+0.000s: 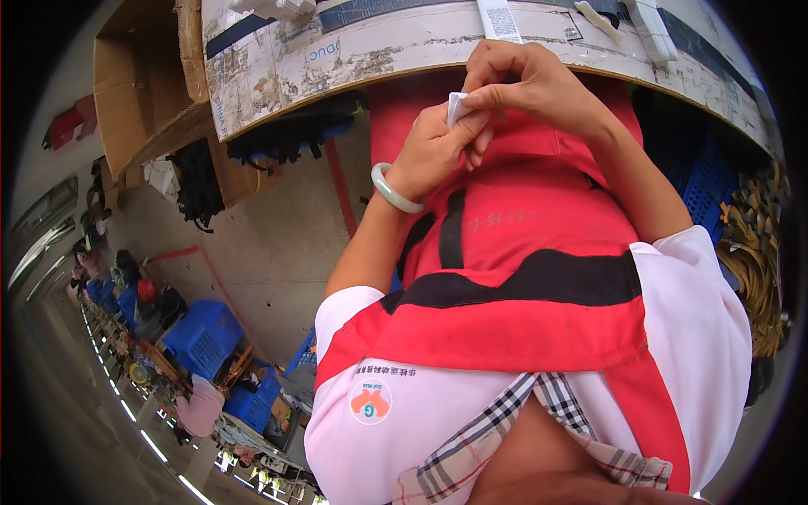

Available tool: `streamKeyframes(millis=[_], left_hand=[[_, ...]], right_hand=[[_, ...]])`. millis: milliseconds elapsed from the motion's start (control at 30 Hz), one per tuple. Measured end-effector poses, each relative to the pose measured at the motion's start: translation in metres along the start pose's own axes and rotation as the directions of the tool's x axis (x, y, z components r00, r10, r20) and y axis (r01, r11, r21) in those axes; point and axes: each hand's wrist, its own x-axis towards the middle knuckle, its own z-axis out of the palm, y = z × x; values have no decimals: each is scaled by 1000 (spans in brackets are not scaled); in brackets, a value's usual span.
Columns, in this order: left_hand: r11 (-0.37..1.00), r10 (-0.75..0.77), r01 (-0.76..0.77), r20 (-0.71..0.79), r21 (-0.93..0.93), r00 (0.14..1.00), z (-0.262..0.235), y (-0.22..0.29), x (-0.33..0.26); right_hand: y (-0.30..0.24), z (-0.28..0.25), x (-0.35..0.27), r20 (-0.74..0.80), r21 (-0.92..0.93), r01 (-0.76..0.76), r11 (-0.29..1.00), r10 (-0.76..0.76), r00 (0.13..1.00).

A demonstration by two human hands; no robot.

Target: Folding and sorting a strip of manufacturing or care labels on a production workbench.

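My left hand (433,147), with a pale bangle (394,190) on its wrist, is closed round a small stack of white labels (457,108) above my red apron (530,223). The labels stand up between its thumb and fingers. My right hand (530,84) pinches at the stack's upper edge with thumb and forefinger. How many labels are there, I cannot tell. Just beyond my right hand, a white printed label strip (500,20) lies on the table (379,55).
A bundle of white strips (652,32) and a small off-white piece (598,21) lie at the table's far right. An open cardboard box (147,80) stands left. Black straps (290,135) hang under the table edge. Blue crates (204,337) stand lower left, yellowish straps (757,252) at right.
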Motion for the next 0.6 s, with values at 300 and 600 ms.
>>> streamKeyframes(millis=[300,600], left_hand=[[993,-116,115,-8,-28,993,-10,-15,4],[992,-60,52,-76,-115,995,-5,-9,17]], right_hand=[[21,-25,-6,-267,-720,238,652,-577,772],[65,-136,-33,-608,-754,-288,590,-463,644]])
